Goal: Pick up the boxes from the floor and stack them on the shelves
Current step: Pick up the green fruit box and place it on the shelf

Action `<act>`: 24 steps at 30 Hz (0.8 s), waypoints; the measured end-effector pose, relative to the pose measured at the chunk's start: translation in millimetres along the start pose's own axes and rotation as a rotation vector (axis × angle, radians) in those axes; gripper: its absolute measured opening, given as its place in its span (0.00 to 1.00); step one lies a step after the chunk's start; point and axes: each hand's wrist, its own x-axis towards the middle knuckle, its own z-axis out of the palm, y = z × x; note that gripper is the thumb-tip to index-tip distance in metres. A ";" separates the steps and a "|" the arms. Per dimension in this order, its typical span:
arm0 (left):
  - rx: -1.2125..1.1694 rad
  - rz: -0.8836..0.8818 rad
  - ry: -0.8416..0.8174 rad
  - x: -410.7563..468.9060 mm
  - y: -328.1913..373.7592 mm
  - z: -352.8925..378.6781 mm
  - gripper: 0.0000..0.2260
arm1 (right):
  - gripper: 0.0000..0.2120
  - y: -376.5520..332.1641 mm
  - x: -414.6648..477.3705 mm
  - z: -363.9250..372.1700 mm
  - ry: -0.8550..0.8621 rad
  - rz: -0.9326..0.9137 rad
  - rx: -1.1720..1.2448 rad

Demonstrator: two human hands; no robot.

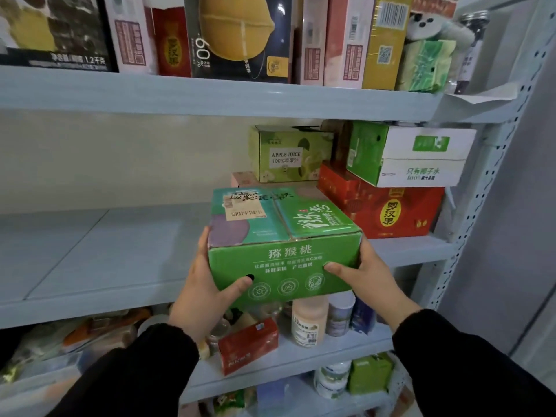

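Gripping green box (282,257), fingers (237,285) at L/R ends

Closed green cardboard box (282,266), level, at the front edge of the pale-blue middle shelf (105,260)

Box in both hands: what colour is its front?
Green box, white print; head view.

A shop or stockroom, by the look of it: pale grey metal shelving (210,97) with a perforated upright (493,182) at its right edge; the top shelf is packed edge to edge with printed retail cartons (240,37) bearing barcodes; juice cases (288,155) stack at the middle shelf's right end; bottles and tins (310,323) of several kinds crowd the shelf below.
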 end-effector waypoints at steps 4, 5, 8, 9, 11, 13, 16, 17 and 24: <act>0.028 0.018 -0.019 22.8 -4.8 7.7 0.54 | 0.40 7.1 19.7 -0.1 0.018 -0.004 -0.031; 0.045 0.024 -0.023 28.1 -6.8 8.9 0.54 | 0.41 8.3 24.2 -0.4 0.022 -0.009 -0.044; 0.111 0.009 -0.061 42.1 -10.8 10.5 0.51 | 0.39 12.9 38.0 -3.0 0.032 -0.022 -0.082; 0.147 -0.006 -0.087 46.2 -12.4 11.4 0.48 | 0.39 15.2 41.8 -4.0 0.031 -0.028 -0.095; 0.254 -0.058 -0.151 51.9 -12.7 13.9 0.44 | 0.36 23.0 50.0 -6.5 0.007 -0.042 -0.120; 0.354 -0.109 -0.182 56.9 -15.0 15.8 0.45 | 0.33 32.8 57.5 -9.5 -0.034 -0.045 -0.180; 0.495 -0.126 -0.223 65.0 -18.3 15.1 0.55 | 0.32 47.1 68.3 -17.5 -0.124 -0.073 -0.333; 0.541 -0.118 -0.235 67.9 -20.3 15.2 0.58 | 0.34 52.3 73.2 -21.3 -0.157 -0.092 -0.386; 0.893 0.004 -0.261 79.2 -35.1 25.7 0.57 | 0.30 73.1 109.3 -43.4 -0.259 -0.285 -0.640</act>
